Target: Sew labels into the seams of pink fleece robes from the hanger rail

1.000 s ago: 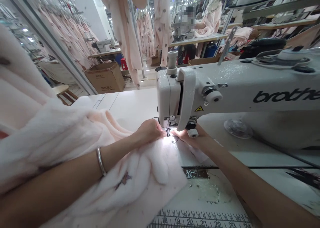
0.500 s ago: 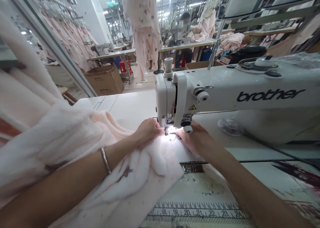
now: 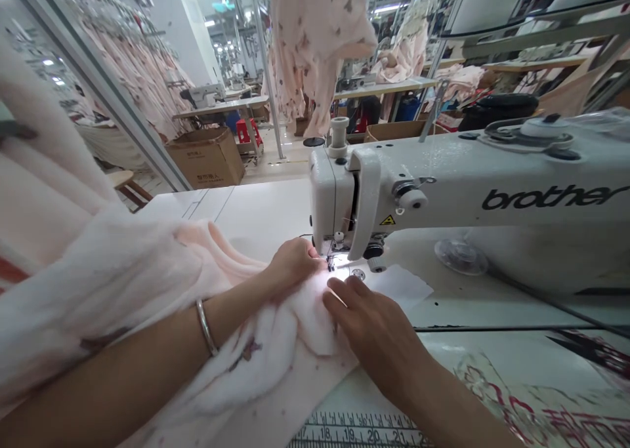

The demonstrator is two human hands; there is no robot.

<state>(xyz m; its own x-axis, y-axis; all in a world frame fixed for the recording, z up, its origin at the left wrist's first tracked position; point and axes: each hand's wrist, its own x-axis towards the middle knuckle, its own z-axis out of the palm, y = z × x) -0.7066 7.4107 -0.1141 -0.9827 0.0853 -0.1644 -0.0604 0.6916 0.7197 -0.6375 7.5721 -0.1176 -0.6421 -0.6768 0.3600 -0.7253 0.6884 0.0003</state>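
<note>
Pale pink fleece fabric with small printed motifs lies bunched across the machine bed, its edge under the presser foot of a white Brother sewing machine. My left hand, a silver bangle on its wrist, is closed on the fabric just left of the needle area. In front of the foot, my right hand has its bent fingers closed at the fabric's near right edge; the fingertips partly hide the cloth there. A thin white piece lies flat under the machine arm, right of the lit needle plate.
A printed ruler strip runs along the table's front. Dark snips lie at the right, and a clear round plastic item sits under the arm. Beyond are a cardboard box, hanging pink garments and other sewing tables.
My right hand has come out from beside the needle plate toward me, onto the fabric's edge. The white piece under the arm now shows. My left hand stays on the fabric.
</note>
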